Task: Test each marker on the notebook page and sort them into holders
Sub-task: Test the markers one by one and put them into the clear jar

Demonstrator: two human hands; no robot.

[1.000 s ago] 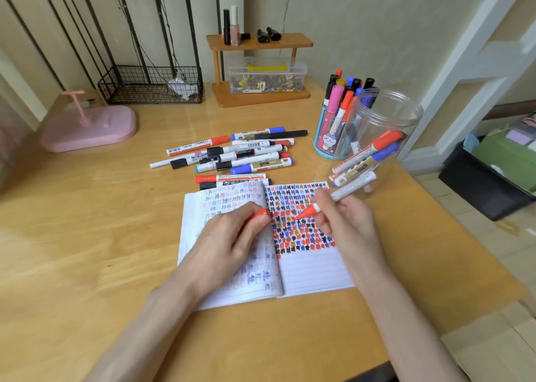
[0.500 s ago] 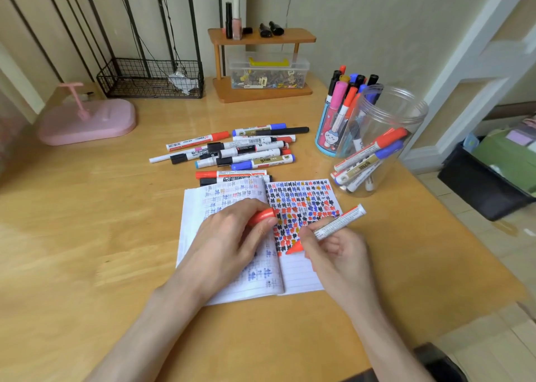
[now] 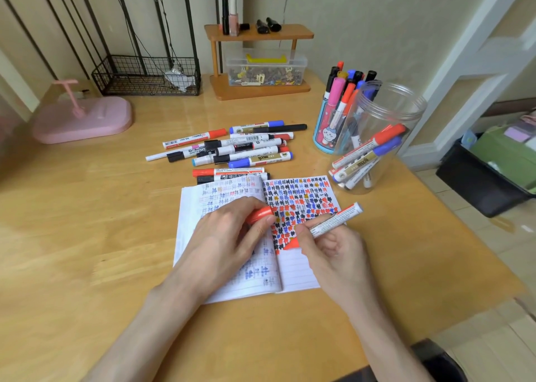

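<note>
My right hand (image 3: 333, 254) pinches the marker (image 3: 339, 219), tip pointing down-left onto the notebook (image 3: 298, 274); my left hand (image 3: 226, 236) grips the cap (image 3: 259, 214) just left.

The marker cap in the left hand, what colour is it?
Orange-red; the head view shows the marker cap in the left hand.

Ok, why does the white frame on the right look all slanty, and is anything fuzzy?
Head view: the wide lens bends the edges, so the white frame leans; pale glare lies on the table near the wire basket; the pink stand at the left looks soft, the loose markers sharper.
</note>
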